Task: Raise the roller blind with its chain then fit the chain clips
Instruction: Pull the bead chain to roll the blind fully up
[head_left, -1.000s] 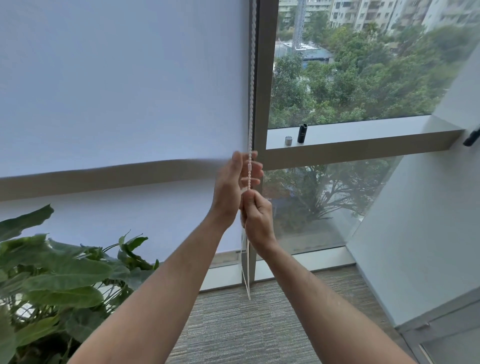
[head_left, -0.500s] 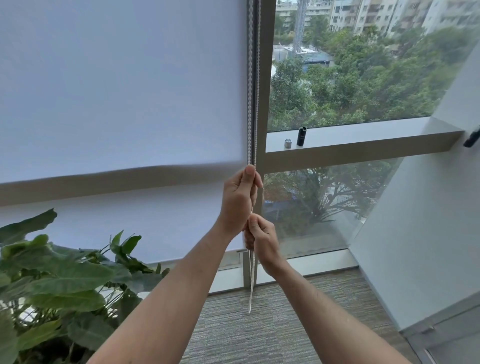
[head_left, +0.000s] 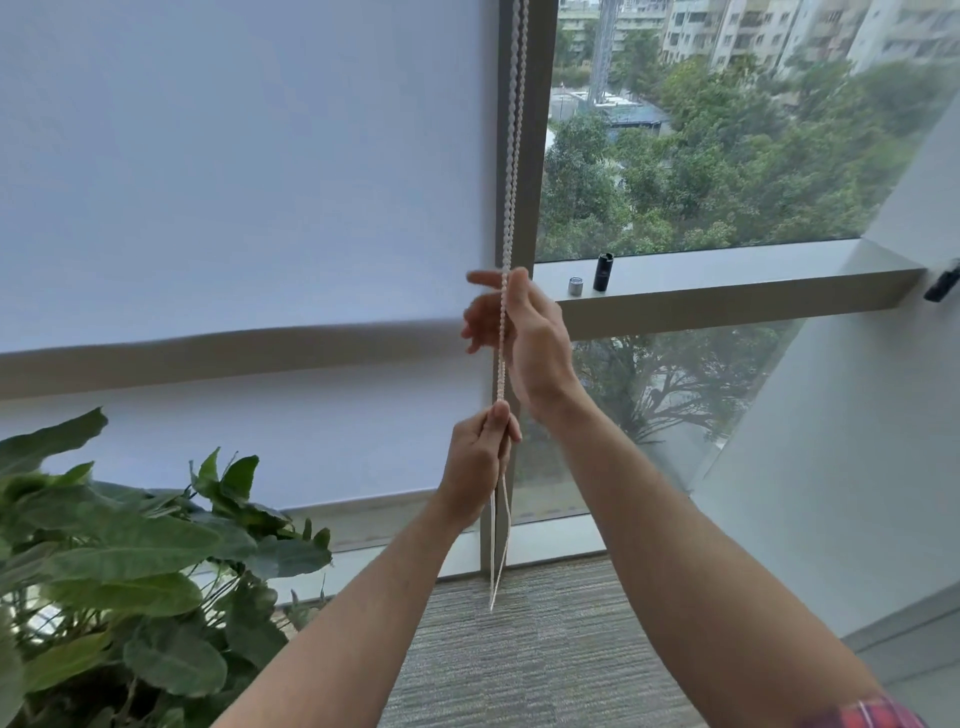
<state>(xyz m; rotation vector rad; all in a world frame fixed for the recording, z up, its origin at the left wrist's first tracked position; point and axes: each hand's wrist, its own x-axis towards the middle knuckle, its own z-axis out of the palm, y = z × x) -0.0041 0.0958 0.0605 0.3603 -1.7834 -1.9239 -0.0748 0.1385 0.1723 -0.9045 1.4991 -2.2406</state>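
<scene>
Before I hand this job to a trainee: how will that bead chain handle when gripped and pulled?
Probably floppy: the bead chain runs straight only above the left hand and dangles loose below it. Its beads likely resist slipping. It looks light, needing just a pinch.

left hand: fisted, lower | right hand: raised, fingers loosely spread

Roller blind: pale white-grey fabric, flat, covers the left window pane; its bottom edge sits about mid-height, sagging slightly at the right. Bead chain: white, two strands hanging down the blind's right edge against the frame, taut above, loose loop ending low, near the floor. Chain clips: can't identify any.
</scene>
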